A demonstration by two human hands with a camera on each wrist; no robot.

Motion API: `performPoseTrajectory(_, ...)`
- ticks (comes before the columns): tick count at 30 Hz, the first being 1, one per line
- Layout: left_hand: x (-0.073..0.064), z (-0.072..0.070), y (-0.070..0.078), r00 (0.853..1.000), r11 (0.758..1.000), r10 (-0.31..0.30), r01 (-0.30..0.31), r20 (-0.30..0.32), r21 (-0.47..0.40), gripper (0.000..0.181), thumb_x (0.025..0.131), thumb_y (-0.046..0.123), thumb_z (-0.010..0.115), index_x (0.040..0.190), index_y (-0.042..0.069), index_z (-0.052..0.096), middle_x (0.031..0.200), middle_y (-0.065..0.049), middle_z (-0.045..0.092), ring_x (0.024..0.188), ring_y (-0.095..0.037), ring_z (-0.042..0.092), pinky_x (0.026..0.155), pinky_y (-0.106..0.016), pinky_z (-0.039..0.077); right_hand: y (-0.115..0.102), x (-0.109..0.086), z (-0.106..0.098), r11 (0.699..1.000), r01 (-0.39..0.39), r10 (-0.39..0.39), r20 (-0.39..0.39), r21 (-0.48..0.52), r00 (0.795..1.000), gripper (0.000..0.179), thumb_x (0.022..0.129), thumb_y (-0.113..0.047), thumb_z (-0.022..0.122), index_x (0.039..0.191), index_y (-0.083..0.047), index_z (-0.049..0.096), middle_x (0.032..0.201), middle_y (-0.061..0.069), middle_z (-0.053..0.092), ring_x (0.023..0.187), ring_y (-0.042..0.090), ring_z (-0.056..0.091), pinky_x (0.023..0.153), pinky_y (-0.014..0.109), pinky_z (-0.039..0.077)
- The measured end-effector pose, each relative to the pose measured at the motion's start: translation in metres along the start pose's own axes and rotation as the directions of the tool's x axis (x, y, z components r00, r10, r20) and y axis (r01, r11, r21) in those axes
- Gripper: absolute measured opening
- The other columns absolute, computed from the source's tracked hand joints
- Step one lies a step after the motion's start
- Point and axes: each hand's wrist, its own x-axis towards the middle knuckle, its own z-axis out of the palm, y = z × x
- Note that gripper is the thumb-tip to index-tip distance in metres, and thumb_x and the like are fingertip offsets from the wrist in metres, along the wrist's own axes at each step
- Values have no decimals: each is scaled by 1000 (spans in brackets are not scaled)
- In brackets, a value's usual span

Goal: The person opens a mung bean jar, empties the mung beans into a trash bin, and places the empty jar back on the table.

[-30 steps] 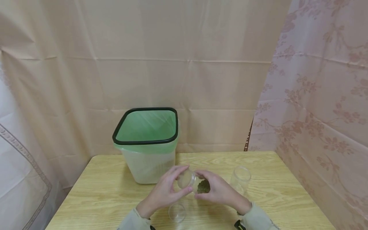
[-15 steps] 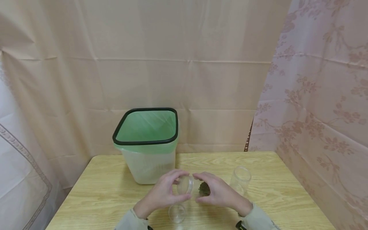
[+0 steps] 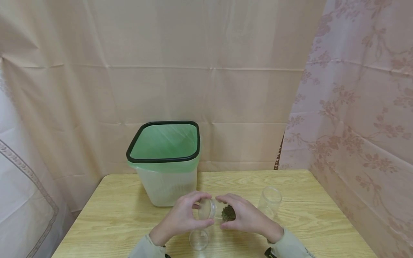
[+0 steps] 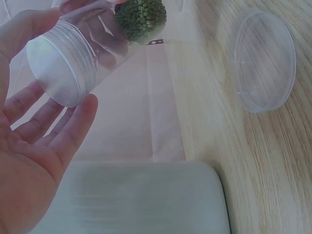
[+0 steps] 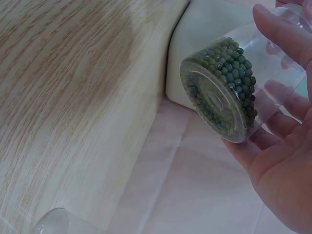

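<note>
Both hands hold a clear plastic jar point(image 5: 273, 83) lying tilted on its side above the table. Green mung beans point(image 5: 239, 73) are heaped toward its base, which points right in the head view. My left hand point(image 3: 185, 213) holds the ridged mouth end between thumb and fingers; the left wrist view shows its round end face point(image 4: 53, 66) turned toward the palm. My right hand point(image 3: 245, 215) curls its thumb and fingers round the jar's body near the beans. Below my left hand, a round clear lid point(image 3: 199, 240) lies on the table.
A second clear jar point(image 3: 270, 200) stands to the right of my right hand. A white bin point(image 3: 167, 186) with a green liner point(image 3: 164, 141) and black rim stands behind my left hand. The wooden table point(image 3: 306, 215) meets hanging curtains point(image 3: 245, 125) at the back.
The jar and both hands have sunk slightly, and the left hand has shifted a little left. The jar's end face has turned more to the side. The lid, second jar and bin are unmoved.
</note>
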Motion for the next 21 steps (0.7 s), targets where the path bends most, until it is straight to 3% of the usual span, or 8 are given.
performPoseTrajectory(14, -3, -1, -2, 1000, 1000, -7, 7, -5, -13, 58, 80, 32, 88, 126, 5, 65, 121, 1, 66, 100, -19, 66, 79, -29, 59, -1, -1, 4, 999, 22, -23, -13, -26, 1000, 74, 82, -41, 85, 142, -9, 55, 130, -1, 62, 116, 18, 60, 97, 41, 53)
performPoseTrajectory(21, -3, -2, -4, 1000, 1000, 18, -18, -20, -14, 58, 79, 32, 89, 124, 4, 67, 119, -1, 68, 94, -17, 68, 76, -28, 60, -4, 0, 5, 999, 22, -22, -23, -28, 999, 73, 79, -31, 89, 140, -9, 56, 128, -3, 62, 115, 17, 61, 96, 39, 54)
